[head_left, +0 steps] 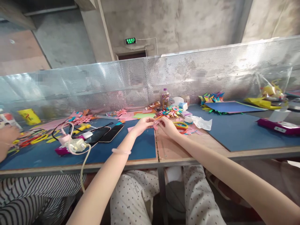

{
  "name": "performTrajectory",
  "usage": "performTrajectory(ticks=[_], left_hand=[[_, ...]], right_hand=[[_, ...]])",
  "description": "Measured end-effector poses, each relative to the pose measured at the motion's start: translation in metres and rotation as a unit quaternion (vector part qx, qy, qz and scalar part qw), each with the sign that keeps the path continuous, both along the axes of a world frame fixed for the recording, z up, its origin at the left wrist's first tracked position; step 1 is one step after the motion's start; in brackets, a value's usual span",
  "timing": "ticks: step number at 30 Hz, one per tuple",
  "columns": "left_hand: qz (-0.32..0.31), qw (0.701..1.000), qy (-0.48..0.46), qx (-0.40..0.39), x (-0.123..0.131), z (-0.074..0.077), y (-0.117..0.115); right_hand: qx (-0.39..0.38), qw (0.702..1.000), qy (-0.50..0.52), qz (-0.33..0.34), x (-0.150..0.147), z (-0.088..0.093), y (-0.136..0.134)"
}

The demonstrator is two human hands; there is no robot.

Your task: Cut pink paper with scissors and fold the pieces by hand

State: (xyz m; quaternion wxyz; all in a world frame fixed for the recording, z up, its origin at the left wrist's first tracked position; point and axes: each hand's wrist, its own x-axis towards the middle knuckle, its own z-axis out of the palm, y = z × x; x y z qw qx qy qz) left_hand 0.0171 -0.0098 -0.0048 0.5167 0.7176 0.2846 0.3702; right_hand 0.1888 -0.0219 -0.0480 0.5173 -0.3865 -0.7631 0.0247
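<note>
My left hand (145, 123) and my right hand (165, 125) meet over the front middle of the table, fingertips pinched close together. Between them is a small pink piece of paper (155, 125), partly hidden by the fingers. Both hands are closed on it. Just right of my right hand lie scissors with yellow and orange handles (181, 126), among pink paper scraps (193, 128). Behind the hands are a green sheet of paper (144, 115) and a multicoloured paper flower (174, 111).
Two phones (111, 133) and a power strip with chargers (72, 145) sit left. A bottle (165, 98) stands by the perforated metal screen (178, 75). Crumpled plastic (202, 122) and a blue sheet (232, 107) lie right. Another person's hand (8, 137) is at far left.
</note>
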Motion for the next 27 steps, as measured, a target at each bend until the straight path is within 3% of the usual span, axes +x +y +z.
performTrajectory(ticks=[9,14,18,27], left_hand=[[0.031,0.999,0.015,0.038,0.001,0.000,0.001],[0.013,1.000,-0.001,0.017,-0.001,-0.002,0.003],[0.052,0.998,-0.028,0.000,-0.003,-0.005,0.009],[0.062,0.998,-0.008,0.004,0.000,-0.004,0.009]], right_hand=[[-0.006,1.000,0.004,-0.010,0.000,0.000,-0.002],[0.003,1.000,-0.001,-0.020,0.000,0.001,-0.002],[0.005,1.000,-0.007,-0.029,0.000,0.001,-0.002],[-0.070,0.995,0.064,-0.001,-0.003,0.002,-0.005]])
